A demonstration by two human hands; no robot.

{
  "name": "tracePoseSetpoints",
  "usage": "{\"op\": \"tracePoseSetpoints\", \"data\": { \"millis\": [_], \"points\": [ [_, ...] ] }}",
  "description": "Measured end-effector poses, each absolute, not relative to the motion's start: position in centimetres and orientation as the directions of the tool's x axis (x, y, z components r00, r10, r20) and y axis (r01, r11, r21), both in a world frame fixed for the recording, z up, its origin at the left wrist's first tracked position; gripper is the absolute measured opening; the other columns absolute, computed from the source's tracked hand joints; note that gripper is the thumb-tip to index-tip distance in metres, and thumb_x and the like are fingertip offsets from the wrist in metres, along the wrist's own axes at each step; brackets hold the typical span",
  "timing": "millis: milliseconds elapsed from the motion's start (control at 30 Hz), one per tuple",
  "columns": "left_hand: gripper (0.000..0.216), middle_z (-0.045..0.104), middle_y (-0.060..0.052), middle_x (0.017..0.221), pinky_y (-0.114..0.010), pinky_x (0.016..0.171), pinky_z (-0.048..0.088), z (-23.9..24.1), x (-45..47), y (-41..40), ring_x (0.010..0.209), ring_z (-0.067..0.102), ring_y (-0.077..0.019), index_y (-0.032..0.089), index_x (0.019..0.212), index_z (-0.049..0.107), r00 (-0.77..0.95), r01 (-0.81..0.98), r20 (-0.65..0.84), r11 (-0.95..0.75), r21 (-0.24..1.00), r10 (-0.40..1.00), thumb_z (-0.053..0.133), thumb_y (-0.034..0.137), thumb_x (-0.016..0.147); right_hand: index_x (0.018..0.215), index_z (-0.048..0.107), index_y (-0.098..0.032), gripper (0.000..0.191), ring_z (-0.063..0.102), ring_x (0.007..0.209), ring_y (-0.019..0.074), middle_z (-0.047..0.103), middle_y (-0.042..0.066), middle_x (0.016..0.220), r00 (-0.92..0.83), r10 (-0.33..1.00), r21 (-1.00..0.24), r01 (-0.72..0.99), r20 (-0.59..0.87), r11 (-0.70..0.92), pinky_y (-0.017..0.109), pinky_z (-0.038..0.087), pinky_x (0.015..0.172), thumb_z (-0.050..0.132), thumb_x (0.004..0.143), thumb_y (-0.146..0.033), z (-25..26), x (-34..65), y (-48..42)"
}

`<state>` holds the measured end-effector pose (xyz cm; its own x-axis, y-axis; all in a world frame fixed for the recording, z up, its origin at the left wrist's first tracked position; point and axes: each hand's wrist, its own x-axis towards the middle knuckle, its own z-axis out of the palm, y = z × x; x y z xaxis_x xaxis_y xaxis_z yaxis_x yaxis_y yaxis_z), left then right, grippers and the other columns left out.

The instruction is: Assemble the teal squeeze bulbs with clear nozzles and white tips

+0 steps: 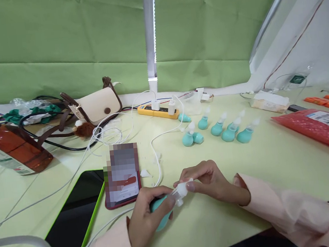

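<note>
My left hand [146, 218] is wrapped round a teal rubber bulb [160, 213] near the table's front edge. My right hand [209, 181] pinches the bulb's clear plastic tip [181, 191] between thumb and fingers. Both hands meet just above the pale green table [273, 167]. Farther back, a row of several more teal bulbs with clear tips [219, 128] lies on the table.
A red phone [122, 178] and a green-edged tablet [74, 213] lie left of my hands, with white cables [156, 155] running to a yellow power strip [157, 111]. A beige handbag [97, 104], a bottle [12, 149] and a red bubble mailer [316, 126] lie around.
</note>
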<state>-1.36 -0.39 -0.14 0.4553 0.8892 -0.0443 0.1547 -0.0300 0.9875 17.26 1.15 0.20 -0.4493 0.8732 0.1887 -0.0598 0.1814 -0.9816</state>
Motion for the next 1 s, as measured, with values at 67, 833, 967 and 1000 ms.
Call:
{"op": "tracePoseSetpoints", "data": {
  "millis": [67,833,967,1000],
  "points": [
    [0.032,0.050,0.000,0.045,-0.022,0.046,0.031,0.0,-1.4,-0.5,0.046,0.043,-0.0110,0.013,0.060,0.063,0.457,0.204,-0.005,-0.099,0.974,0.889,0.050,0.038,0.074,0.077,0.069,-0.018,0.011,0.059,0.070,0.0152,0.067,0.004,0.073,-0.468,0.857,-0.974,-0.040,0.216,0.224,0.027,0.047,0.062,0.063,0.069,-0.022,0.0,17.2,1.2],
    [0.015,0.059,-0.006,0.090,-0.026,0.071,0.041,0.1,-1.0,-0.3,0.086,0.053,-0.0181,0.018,0.080,0.059,0.408,0.159,0.190,-0.275,0.948,0.893,0.045,0.015,0.077,0.070,0.063,-0.017,0.020,0.060,0.055,0.0181,0.065,0.005,0.064,0.072,0.906,-0.420,0.899,0.417,0.122,0.029,0.046,0.054,0.049,0.071,-0.031,5.8,29.5,9.4],
    [0.015,0.059,-0.006,0.091,-0.024,0.072,0.040,0.2,-1.0,-0.2,0.087,0.053,-0.0175,0.018,0.077,0.059,0.406,0.185,0.207,-0.302,0.935,0.890,0.045,0.014,0.077,0.069,0.065,-0.017,0.019,0.062,0.061,0.0192,0.066,0.005,0.066,0.033,0.923,-0.418,0.897,0.384,0.142,0.029,0.048,0.056,0.052,0.069,-0.031,6.0,29.5,9.5],
    [0.015,0.059,-0.006,0.091,-0.024,0.072,0.040,0.2,-1.0,-0.2,0.087,0.053,-0.0172,0.018,0.077,0.059,0.407,0.191,0.209,-0.306,0.933,0.889,0.044,0.013,0.077,0.068,0.065,-0.017,0.018,0.062,0.062,0.0194,0.066,0.005,0.067,0.020,0.929,-0.424,0.893,0.370,0.149,0.029,0.048,0.056,0.053,0.068,-0.031,6.0,29.5,9.6]
  ]
}}
